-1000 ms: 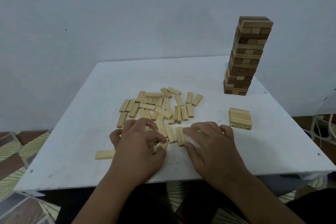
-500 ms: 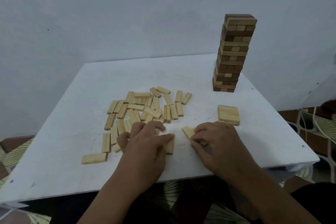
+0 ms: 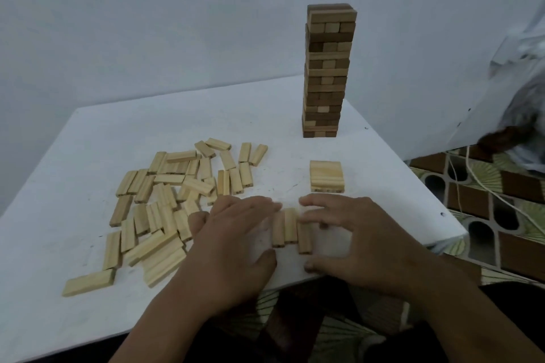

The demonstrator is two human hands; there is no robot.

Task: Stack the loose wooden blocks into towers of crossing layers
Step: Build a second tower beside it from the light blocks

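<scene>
Three pale wooden blocks point(image 3: 290, 228) lie side by side near the table's front edge, the right one set slightly lower. My left hand point(image 3: 236, 247) touches their left side with straight fingers, thumb below. From the right, my right hand point(image 3: 351, 239) presses against them, fingers over their top ends. Several loose pale blocks point(image 3: 177, 194) are scattered to the left. A low stack of pale blocks point(image 3: 326, 175) sits just beyond my right hand. A tall tower of brown crossing layers point(image 3: 326, 74) stands at the back right.
The white table point(image 3: 73, 156) meets a plain wall behind. Its right edge drops to a patterned floor with a white cable point(image 3: 486, 183). A single block point(image 3: 88, 282) lies apart at the front left.
The camera view shifted. My hands have drawn three blocks together into a row between them near the front edge; earlier they were handling separate blocks at the pile's near side.
</scene>
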